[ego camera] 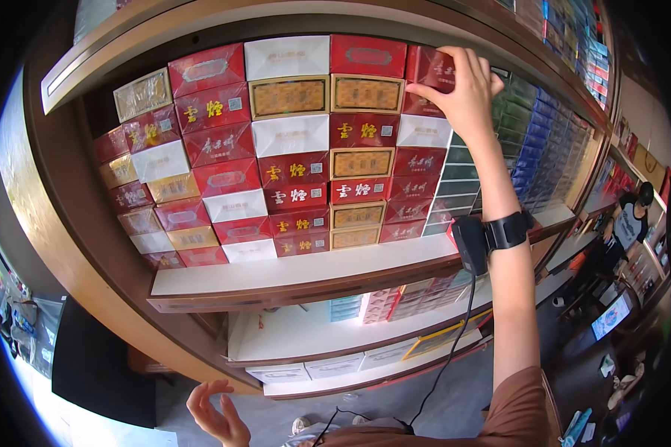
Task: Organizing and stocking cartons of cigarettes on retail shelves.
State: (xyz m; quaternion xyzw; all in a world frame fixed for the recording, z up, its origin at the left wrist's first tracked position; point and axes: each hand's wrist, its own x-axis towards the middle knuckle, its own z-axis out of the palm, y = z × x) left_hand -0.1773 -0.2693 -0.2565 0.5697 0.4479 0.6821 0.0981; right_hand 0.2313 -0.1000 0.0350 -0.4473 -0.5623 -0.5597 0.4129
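Observation:
High on the shelf, my right hand [464,84] grips the end of a dark red wrapped carton [426,66], thumb below and fingers over its upper part. That carton sits at the top of a column of boxes, right beside a red carton [368,56] with a silver oval. Directly beneath it lies another dark red carton [419,105], partly covered by the hand. My left hand [217,412] hangs low in front of my body, its fingers loosely curled and apart, holding nothing. The stacked cartons, red, white and gold, bear printed writing and look like cigarette cartons.
Green cartons [511,112] and blue cartons [537,139] continue to the right. The white shelf board [313,262] has a brown front edge. A cable [458,341] hangs from the black device [471,246] on my right wrist. A person [626,223] is at the far right.

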